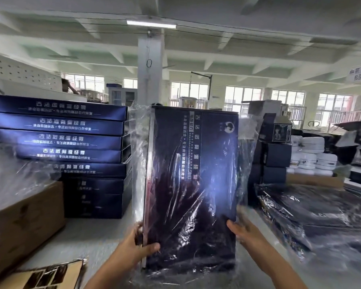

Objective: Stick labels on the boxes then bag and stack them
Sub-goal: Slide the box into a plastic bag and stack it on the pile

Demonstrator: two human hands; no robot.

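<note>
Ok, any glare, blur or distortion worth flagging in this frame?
Head view: white glare on the plastic bag over the box washes out part of its print; head view: the right grip is motion-smeared, the left grip sharper; head view: wide-angle bending curves the ceiling beams, and the windows are blown out.

Box [193,174]: we see it upright, dark blue, inside a clear bag [139,163].
Left hand [133,245]: grips its lower left edge.
Right hand [246,232]: blurred at its lower right edge.
Stack [71,142]: behind, left.
</note>
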